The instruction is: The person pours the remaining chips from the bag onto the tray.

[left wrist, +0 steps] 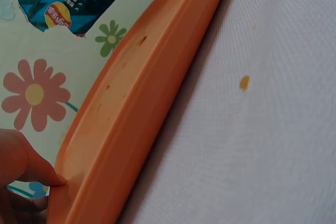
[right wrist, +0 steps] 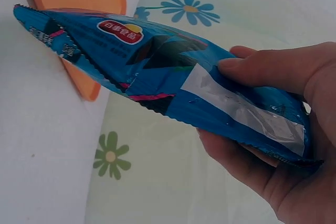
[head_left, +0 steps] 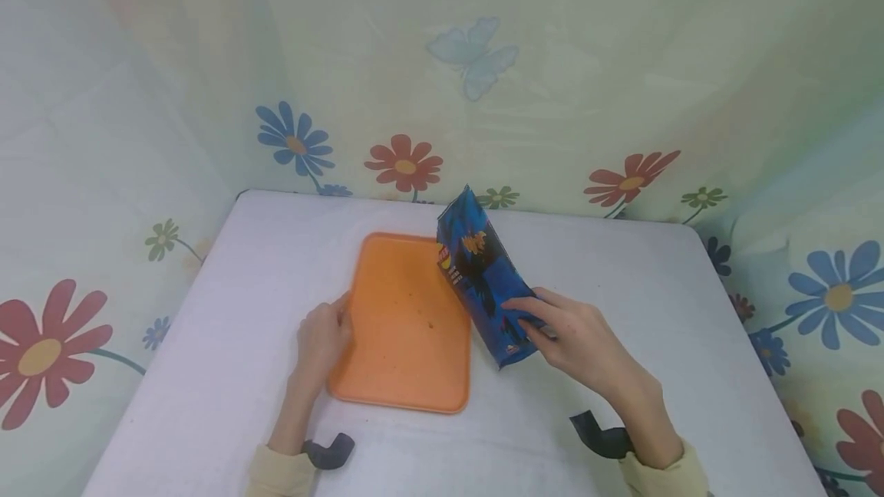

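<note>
Bag (head_left: 483, 274) gripped near one end by right hand (head_left: 580, 340), I see; left of that grip, left hand (head_left: 323, 337) pinches tray (head_left: 397, 290) edge, crumbs (head_left: 431, 325) right of pinch.

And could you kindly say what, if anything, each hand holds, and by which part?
Left hand: orange tray, by its left edge. Right hand: blue packet, by its near end.
</note>
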`<action>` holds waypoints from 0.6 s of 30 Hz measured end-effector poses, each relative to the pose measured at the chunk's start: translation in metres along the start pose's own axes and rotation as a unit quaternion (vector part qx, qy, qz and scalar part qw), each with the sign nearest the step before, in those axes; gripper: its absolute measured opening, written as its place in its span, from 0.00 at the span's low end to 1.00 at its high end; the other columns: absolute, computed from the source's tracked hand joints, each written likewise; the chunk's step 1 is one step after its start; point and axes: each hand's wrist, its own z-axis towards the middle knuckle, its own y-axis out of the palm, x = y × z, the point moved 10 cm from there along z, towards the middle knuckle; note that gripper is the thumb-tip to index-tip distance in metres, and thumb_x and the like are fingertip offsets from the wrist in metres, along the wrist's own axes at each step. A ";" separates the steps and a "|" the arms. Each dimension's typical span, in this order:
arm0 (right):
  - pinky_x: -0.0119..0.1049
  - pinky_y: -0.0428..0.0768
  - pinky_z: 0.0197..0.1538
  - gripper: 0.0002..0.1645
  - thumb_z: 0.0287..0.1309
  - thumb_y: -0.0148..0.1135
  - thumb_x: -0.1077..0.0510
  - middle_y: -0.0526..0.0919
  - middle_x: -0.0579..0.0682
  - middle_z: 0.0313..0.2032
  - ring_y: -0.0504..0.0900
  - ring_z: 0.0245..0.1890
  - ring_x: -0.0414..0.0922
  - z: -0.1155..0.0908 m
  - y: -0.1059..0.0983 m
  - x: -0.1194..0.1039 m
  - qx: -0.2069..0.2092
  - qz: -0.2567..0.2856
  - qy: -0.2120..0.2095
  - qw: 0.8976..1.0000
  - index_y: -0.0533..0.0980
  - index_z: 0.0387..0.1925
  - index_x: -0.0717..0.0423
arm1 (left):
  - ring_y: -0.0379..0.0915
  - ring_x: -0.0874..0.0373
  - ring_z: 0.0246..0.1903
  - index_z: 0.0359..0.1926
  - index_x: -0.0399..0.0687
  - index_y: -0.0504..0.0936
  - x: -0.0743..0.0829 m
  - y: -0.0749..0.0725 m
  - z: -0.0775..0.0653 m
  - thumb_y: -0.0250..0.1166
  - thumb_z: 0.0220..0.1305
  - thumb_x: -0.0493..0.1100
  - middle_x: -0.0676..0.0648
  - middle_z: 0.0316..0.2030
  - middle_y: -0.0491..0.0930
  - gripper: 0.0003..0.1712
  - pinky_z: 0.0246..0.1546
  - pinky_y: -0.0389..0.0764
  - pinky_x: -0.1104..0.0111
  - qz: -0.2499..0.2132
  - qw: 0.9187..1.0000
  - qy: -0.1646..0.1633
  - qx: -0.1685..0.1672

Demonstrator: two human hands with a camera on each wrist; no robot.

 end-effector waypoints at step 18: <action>0.23 0.59 0.19 0.18 0.50 0.69 0.66 0.75 0.37 0.26 0.59 0.16 0.27 0.019 0.012 -0.016 -0.112 -0.045 -0.016 0.993 0.83 0.43 0.45 | 0.59 0.59 0.15 0.63 0.41 0.74 0.002 -0.004 -0.002 0.55 0.65 0.36 0.48 0.18 0.67 0.25 0.16 0.62 0.71 0.001 0.999 0.029 0.020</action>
